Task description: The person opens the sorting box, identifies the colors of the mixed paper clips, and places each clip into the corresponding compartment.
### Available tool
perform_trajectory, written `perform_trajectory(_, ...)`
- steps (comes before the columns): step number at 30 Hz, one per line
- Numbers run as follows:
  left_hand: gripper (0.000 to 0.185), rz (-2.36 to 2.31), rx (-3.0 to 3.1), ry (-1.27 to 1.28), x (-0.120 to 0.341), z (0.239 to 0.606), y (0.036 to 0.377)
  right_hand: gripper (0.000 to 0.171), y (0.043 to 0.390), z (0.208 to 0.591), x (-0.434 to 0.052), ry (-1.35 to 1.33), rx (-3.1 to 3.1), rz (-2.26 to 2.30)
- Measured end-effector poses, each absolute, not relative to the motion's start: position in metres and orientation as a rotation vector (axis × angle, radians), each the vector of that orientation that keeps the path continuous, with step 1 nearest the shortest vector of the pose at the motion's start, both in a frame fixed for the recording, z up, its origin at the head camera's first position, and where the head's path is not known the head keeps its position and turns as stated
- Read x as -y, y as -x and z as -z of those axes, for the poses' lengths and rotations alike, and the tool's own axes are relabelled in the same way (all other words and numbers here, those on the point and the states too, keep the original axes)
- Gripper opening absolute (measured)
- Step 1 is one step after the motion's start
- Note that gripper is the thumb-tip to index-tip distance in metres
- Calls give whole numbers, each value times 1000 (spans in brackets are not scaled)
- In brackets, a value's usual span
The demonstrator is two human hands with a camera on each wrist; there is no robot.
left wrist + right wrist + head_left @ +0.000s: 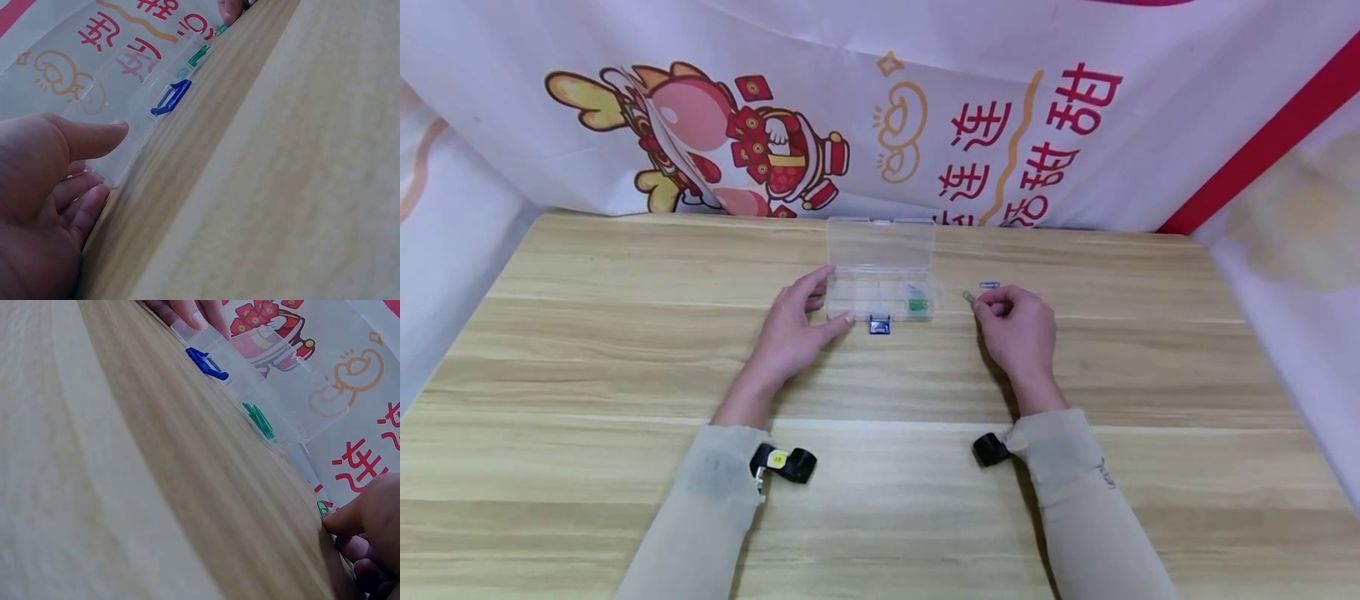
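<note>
A clear plastic compartment box [880,292] stands on the table with its lid [881,243] raised at the back and a blue latch [880,325] at the front. My left hand [793,321] holds the box's left end, thumb at the front corner and fingers along the side. Several green paper clips [258,420] lie in the front right compartment. To the right of the box, my right hand [1018,325] pinches a green paper clip [323,508] between thumb and fingertip, close to the tabletop. Just behind that hand lies a blue paper clip [989,285].
The wooden table [880,517] reaches back to a white printed cloth [820,50] that hangs behind the box. Small black cameras [797,465] are worn on both wrists.
</note>
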State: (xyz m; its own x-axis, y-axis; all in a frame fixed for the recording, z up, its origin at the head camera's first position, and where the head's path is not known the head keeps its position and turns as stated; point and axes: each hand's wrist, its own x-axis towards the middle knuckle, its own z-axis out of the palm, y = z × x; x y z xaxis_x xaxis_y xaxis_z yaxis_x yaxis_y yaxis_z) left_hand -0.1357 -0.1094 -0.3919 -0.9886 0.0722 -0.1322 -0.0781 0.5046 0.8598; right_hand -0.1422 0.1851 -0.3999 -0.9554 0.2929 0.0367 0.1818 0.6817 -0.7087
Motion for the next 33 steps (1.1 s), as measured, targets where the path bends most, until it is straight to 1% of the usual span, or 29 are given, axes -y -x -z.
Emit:
perform_trajectory(9,79,-1483,-2596,2,110,392,135,19,140,402,-185,314,2751,-1204)
perform_trajectory(19,78,-1481,-2594,7,109,393,136,18,139,399,-180,312,2611,-1518)
perform_trajectory(27,77,-1486,-2598,2,109,393,135,18,136,396,-168,203,2611,-1627)
perform_trajectory(33,78,-1492,-2593,10,109,393,135,16,133,395,-159,202,2652,-1660)
